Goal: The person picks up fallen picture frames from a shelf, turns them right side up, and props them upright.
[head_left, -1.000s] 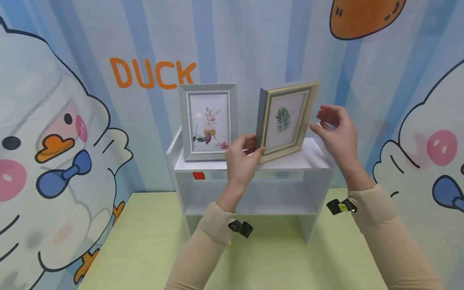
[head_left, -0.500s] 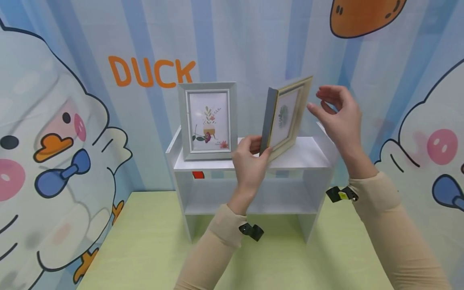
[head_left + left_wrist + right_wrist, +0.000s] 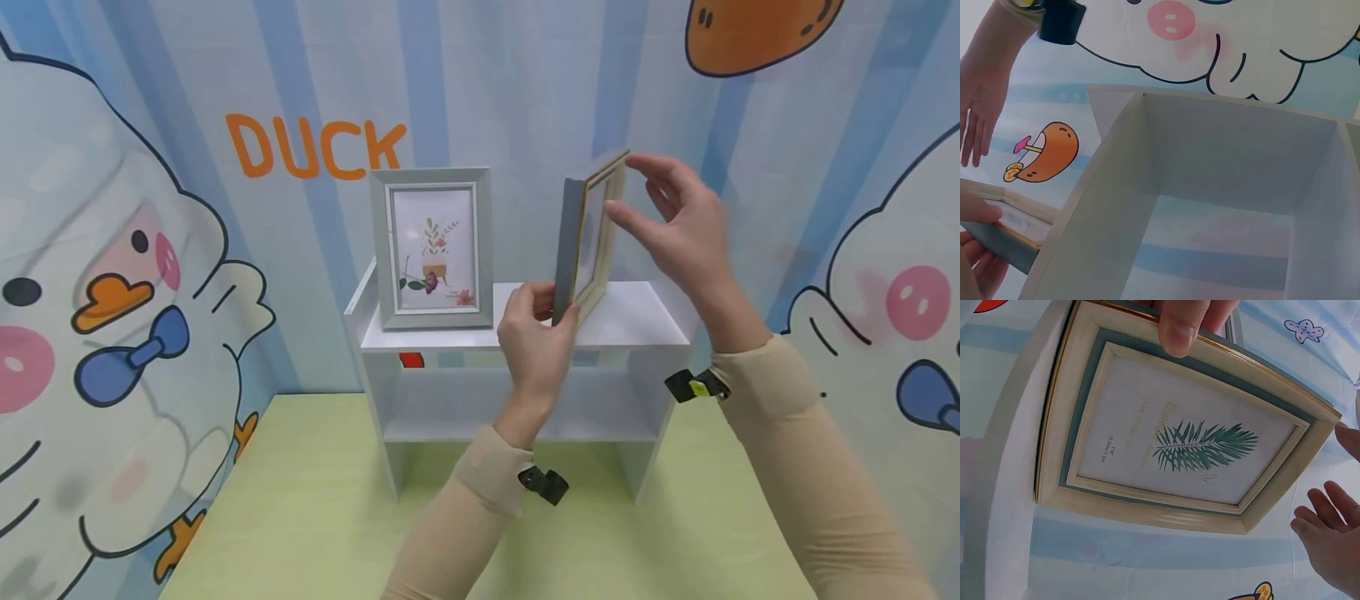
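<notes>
In the head view my left hand [image 3: 534, 350] pinches a cream-and-gold picture frame [image 3: 570, 250] by its lower left edge, thumb in front and fingers behind. The frame stands turned nearly edge-on, above the white shelf's top board [image 3: 637, 312]. A green leaf print [image 3: 1207, 447] shows inside it in the right wrist view. My right hand [image 3: 686, 229] is at the frame's upper far edge, fingers and thumb spread apart; whether the thumb touches the corner is hard to tell. A grey picture frame [image 3: 485, 250] with a potted-plant print stands upright on the shelf's left.
The white shelf unit has a lower board [image 3: 517, 408] and stands on a yellow-green table [image 3: 300, 500]. Its raised side panels [image 3: 362, 293] flank the top board. Behind hangs a blue-striped curtain [image 3: 525, 92] with duck drawings.
My left hand has moved right and turned the cream frame from facing me towards edge-on. My right hand rose, then came left to the frame's far edge. The grey frame stayed put.
</notes>
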A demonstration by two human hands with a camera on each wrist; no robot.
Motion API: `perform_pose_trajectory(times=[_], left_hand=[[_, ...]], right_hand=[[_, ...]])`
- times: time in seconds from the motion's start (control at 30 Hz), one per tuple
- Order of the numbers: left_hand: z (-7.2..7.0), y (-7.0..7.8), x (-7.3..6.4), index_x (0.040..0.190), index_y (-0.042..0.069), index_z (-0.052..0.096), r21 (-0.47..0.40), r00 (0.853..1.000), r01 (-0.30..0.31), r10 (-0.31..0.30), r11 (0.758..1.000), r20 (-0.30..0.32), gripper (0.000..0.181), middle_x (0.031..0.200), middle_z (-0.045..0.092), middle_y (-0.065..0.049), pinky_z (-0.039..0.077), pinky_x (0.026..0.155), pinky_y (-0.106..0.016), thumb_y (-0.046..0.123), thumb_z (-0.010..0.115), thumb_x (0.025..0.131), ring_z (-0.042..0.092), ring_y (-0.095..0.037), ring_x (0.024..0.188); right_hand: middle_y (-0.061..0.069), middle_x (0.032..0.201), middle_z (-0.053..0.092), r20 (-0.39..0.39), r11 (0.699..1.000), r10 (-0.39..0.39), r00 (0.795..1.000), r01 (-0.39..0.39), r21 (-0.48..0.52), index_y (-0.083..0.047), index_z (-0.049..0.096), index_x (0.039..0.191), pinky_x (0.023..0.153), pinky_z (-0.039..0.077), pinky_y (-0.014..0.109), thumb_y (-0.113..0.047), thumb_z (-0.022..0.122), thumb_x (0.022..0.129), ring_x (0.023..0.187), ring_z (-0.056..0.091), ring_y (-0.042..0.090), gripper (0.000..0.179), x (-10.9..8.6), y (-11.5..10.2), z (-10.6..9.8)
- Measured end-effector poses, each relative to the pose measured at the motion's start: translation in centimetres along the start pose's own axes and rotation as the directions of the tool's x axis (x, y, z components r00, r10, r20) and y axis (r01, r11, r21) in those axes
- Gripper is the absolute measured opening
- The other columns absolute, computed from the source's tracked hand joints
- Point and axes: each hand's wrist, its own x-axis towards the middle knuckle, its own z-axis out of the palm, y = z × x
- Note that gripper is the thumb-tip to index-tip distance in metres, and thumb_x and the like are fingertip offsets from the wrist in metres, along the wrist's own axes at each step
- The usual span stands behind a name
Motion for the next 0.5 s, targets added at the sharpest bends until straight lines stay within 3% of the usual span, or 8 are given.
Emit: perform_pose_trajectory(times=[0.23, 0.5], left_hand=[[0.7, 0.0, -0.56, 0.09, 0.005, 0.066, 0.035, 0.999, -0.049, 0.049, 0.998, -0.016, 0.025, 0.082, 0.064, -0.006, 0.055, 0.068, -0.018, 0.002, 0.08, 0.069, 0.064, -0.013, 0.075], [0.83, -0.09, -0.76, 0.091, 0.006, 0.066, 0.061, 0.994, -0.107, 0.108, 0.992, -0.015, 0.026, 0.081, 0.063, -0.005, 0.055, 0.069, -0.021, 0.004, 0.081, 0.07, 0.062, -0.014, 0.076]], right_hand=[[0.016, 0.133, 0.054, 0.072, 0.997, -0.075, 0.995, 0.074, 0.021, 0.001, 0.055, 0.128, 0.111, 0.035, 0.029, -0.008, 0.074, 0.081, 0.131, 0.046, 0.016, 0.052, 0.14, -0.51, 0.41], [0.017, 0.129, 0.058, 0.077, 0.983, -0.179, 0.981, 0.181, -0.017, 0.003, 0.06, 0.122, 0.109, 0.037, 0.027, -0.002, 0.075, 0.078, 0.131, 0.047, 0.019, 0.046, 0.57, 0.38, 0.5]])
